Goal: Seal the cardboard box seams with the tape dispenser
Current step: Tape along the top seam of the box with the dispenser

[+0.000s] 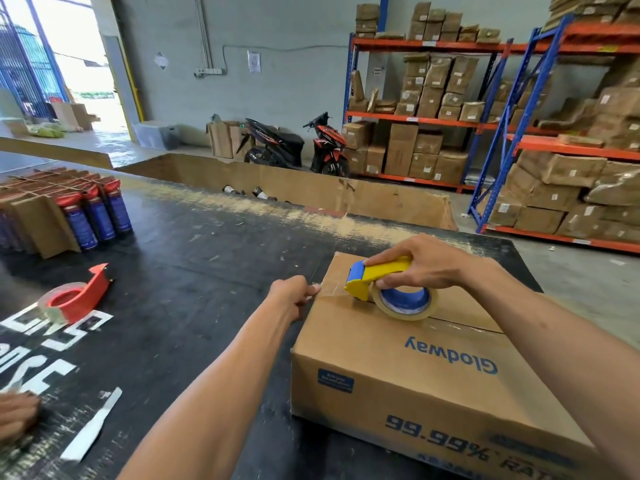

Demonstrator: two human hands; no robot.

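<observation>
— How many tape dispensers were there?

— Two. A yellow tape dispenser (375,277) with a blue core stood on the cardboard box (408,362), at the centre seam near its far-left edge. A red tape dispenser (74,299) lay on the table (194,278), well apart.

— And the hands?

— The right hand (420,263) was clamped on the yellow handle. The left hand (294,296) pinched the tape end against the box's left edge, fingers together.

— The surface?

— Black, scuffed, flat, with white markings. One box, smooth brown, blue print. Blue spray cans (97,213) stood in rows at far left; I couldn't count them.

— The room?

— A warehouse: metal shelves (519,140) of parcels, two motorbikes (298,147) by the grey wall.
</observation>
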